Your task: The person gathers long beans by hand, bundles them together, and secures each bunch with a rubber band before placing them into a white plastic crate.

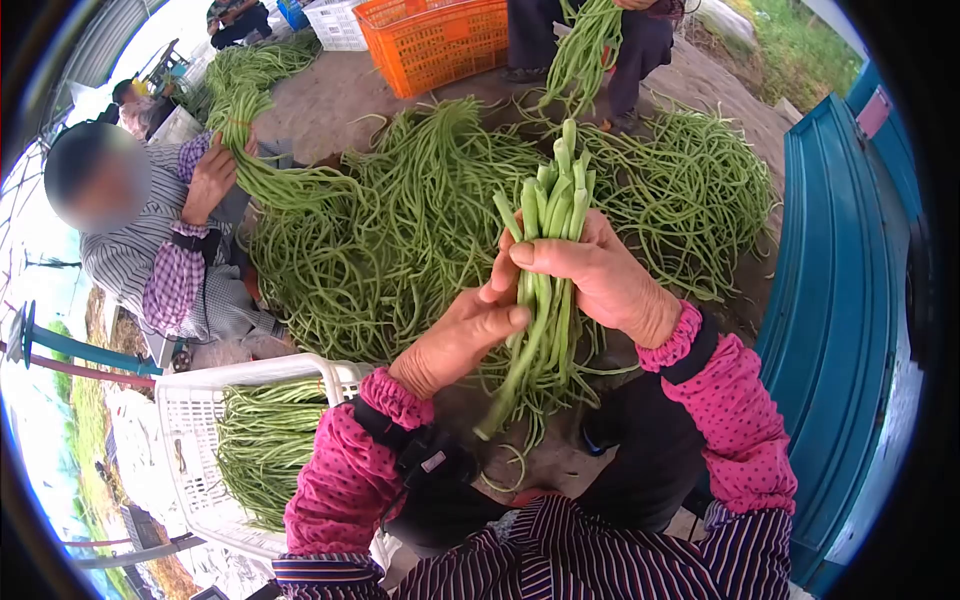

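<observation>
A bundle of long green stalks that look like garlic scapes is held upright in front of me, its thick pale ends at the top. My right hand is closed around it, thumb across the front and fingers behind. From the left, my left hand grips the bundle's side lower down, the thumb against the stalks and the other fingers partly hidden. One thick stalk slants down out of the bundle. Beyond my hands, a big heap of the same green stalks covers the ground.
A white plastic basket with green stalks stands at my left. A seated person there holds a bunch; another person opposite holds one too. An orange crate is behind the heap. A blue metal panel borders my right.
</observation>
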The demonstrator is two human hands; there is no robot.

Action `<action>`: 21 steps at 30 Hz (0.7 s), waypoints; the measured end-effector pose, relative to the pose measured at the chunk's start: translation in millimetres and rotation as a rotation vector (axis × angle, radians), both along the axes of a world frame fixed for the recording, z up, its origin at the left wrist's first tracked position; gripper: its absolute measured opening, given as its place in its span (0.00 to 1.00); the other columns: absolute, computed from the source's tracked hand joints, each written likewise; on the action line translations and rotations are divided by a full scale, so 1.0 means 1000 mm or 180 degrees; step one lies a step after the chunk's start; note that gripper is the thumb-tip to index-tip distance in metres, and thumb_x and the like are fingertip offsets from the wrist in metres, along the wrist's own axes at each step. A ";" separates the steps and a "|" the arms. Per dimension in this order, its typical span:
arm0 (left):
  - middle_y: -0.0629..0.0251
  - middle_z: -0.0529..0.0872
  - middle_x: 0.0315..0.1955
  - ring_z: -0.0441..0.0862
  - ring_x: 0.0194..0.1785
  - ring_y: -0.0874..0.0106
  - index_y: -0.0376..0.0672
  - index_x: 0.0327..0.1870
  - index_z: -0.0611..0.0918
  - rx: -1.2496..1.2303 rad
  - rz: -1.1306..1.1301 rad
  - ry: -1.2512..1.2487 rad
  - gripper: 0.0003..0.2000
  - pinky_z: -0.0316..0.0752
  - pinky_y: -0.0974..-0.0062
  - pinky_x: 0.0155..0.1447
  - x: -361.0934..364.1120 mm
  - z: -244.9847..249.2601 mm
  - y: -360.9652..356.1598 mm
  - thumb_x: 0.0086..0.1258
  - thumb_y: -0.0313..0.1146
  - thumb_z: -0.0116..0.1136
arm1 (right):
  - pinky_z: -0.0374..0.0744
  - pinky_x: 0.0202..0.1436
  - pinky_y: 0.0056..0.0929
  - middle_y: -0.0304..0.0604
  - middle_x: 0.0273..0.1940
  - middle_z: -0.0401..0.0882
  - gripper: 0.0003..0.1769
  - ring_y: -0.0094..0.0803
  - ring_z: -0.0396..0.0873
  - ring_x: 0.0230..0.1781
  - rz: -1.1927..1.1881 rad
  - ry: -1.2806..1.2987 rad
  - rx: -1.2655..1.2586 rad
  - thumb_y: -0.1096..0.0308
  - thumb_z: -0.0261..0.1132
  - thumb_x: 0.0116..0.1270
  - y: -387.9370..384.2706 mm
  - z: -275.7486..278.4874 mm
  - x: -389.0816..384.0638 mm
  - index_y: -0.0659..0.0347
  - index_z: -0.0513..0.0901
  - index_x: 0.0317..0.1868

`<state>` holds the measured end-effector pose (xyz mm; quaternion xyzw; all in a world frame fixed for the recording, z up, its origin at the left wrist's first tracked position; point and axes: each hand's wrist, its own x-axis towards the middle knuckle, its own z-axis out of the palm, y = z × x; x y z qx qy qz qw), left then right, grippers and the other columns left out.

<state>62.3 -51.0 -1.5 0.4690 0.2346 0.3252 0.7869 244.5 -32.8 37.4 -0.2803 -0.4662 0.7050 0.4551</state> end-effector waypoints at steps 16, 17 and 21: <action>0.67 0.76 0.53 0.71 0.58 0.76 0.36 0.62 0.71 0.1035 0.0594 0.0856 0.28 0.67 0.73 0.63 0.003 0.003 0.005 0.59 0.26 0.67 | 0.80 0.46 0.28 0.44 0.35 0.83 0.09 0.30 0.83 0.37 -0.0080 -0.0150 0.0167 0.72 0.63 0.65 -0.003 0.001 -0.009 0.68 0.79 0.43; 0.67 0.76 0.53 0.71 0.58 0.77 0.34 0.63 0.69 0.1058 0.0585 0.1027 0.29 0.67 0.74 0.63 0.003 0.001 0.003 0.59 0.24 0.66 | 0.80 0.46 0.28 0.44 0.34 0.83 0.09 0.30 0.83 0.37 -0.0075 -0.0161 0.0174 0.71 0.63 0.66 -0.003 0.000 -0.009 0.68 0.79 0.43; 0.68 0.75 0.53 0.70 0.58 0.76 0.32 0.65 0.67 0.0496 0.0337 0.0228 0.30 0.67 0.75 0.63 -0.001 0.000 0.007 0.59 0.21 0.61 | 0.80 0.44 0.29 0.44 0.33 0.83 0.10 0.31 0.83 0.35 -0.0130 -0.0146 0.0200 0.69 0.63 0.66 -0.001 0.003 -0.005 0.67 0.79 0.43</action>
